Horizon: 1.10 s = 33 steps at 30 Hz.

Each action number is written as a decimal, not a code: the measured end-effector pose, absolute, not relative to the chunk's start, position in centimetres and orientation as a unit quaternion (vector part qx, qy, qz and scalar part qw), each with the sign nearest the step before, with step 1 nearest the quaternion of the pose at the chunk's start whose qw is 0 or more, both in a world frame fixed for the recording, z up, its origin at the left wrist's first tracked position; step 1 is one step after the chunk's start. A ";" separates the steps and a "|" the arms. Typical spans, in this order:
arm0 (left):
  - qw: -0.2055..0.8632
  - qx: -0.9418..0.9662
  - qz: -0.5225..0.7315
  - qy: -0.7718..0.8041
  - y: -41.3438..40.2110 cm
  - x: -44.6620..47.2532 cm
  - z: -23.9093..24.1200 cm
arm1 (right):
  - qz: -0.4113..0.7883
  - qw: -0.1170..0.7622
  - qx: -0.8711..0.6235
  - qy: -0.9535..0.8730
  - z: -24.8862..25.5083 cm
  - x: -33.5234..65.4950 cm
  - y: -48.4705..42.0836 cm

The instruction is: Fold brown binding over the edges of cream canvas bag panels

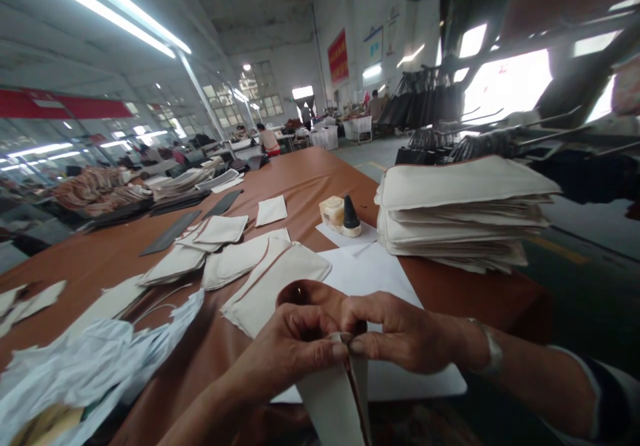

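Observation:
My left hand and my right hand meet at the bottom centre, both pinched shut on the top edge of a cream fabric piece with a brown trim that hangs down toward me. The piece curls up behind my fingers as a brown leather flap. My hands hover over a white paper sheet on the brown table. A metal bracelet sits on my right wrist.
A tall stack of cream fabric pieces stands at right. More cream pieces lie spread left of centre, crumpled white paper at lower left. A glue pot with a black cone tip sits mid-table. People work at the far end.

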<state>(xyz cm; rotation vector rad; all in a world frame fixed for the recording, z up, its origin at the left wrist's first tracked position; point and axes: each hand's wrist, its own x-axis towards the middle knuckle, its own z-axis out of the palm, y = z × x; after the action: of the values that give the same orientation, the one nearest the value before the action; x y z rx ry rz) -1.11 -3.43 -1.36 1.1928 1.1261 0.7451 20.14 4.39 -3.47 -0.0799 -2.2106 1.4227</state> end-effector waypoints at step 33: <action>0.626 0.439 0.314 0.563 -4.2 0.9 -2.0 | 0.399 0.391 -0.006 -0.829 -4.0 20.1 3.1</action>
<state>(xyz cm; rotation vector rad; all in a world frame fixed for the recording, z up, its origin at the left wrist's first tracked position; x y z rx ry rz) 0.93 -4.24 -1.97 1.0068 1.2908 0.7206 20.06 3.11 -3.99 -0.0150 -2.1059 1.0135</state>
